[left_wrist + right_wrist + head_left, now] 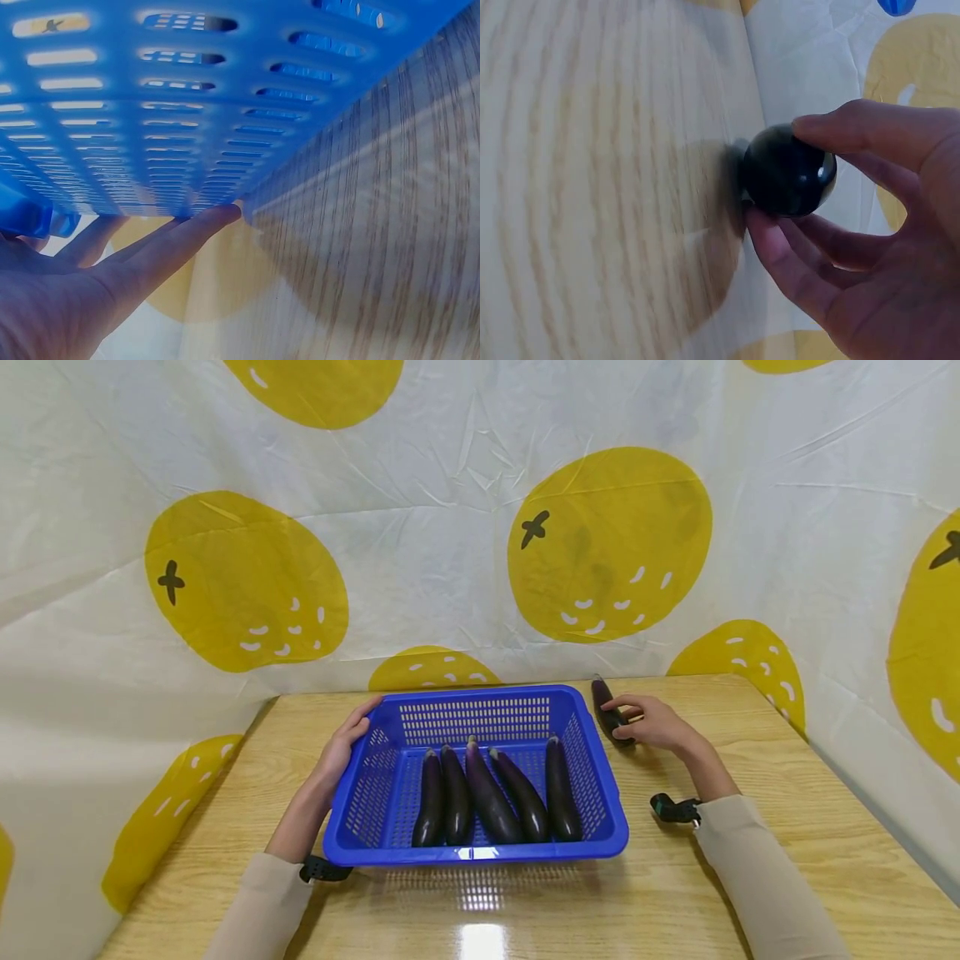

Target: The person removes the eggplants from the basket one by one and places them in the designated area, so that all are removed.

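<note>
My right hand (pixel 654 724) pinches an eggplant (pixel 604 700) around its thick near end, just right of the blue basket (pixel 375 857), on the far part of the table (pixel 712 718). My left hand (pixel 341 745) rests, fingers fairly straight, against the basket's left side. The glossy skin looks slippery, the flesh firm and fairly light; its broad body seems the surest hold.

A wood-grain table (pixel 645 902) before a fruit-printed sheet (pixel 435 577).
The white sheet, creased and wrinkled, rises behind the table and along its left and right sides, bearing large yellow fruit shapes (pixel 610 560) with curved white dashes, some with a dark cross mark (pixel 534 529). A bright white glare (pixel 482 943) shines on the near part of the tabletop.
</note>
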The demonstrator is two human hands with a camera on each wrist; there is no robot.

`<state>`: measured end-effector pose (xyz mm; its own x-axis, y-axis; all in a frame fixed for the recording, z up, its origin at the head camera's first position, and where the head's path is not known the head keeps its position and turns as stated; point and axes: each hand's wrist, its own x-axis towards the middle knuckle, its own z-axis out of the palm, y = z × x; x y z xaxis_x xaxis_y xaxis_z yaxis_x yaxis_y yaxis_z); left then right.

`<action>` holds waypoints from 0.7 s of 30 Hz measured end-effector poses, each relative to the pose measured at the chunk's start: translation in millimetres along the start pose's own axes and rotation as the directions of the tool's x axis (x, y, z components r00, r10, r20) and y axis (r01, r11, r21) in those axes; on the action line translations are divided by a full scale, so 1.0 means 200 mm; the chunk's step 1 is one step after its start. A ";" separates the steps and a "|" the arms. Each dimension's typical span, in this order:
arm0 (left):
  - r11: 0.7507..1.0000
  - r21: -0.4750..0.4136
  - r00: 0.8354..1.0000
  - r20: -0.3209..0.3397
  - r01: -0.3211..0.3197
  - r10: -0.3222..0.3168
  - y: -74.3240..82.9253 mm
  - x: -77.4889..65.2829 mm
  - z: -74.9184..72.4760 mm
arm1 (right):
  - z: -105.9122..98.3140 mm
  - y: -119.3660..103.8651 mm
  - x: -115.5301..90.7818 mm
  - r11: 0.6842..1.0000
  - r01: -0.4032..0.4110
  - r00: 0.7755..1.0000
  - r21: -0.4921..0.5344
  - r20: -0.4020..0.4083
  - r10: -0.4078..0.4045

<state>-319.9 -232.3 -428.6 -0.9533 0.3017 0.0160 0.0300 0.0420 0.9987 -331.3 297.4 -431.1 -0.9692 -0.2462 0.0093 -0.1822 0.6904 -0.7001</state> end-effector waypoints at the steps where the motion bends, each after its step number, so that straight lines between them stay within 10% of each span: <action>1: 1.000 0.001 1.000 0.000 0.000 0.000 0.00 0.00 0.00 | 0.00 0.00 0.00 1.000 -0.007 1.000 -0.019 -0.007 0.007; 21: 1.000 0.012 1.000 -0.012 -0.007 0.007 0.00 0.00 0.00 | -0.01 -0.01 0.00 0.999 0.007 1.000 -0.043 -0.008 -0.007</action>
<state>-319.6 -231.9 -428.7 -0.9566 0.2905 0.0234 0.0401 0.0516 0.9979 -330.4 297.1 -427.7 -0.9692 -0.2456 0.0200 -0.1955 0.7170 -0.6691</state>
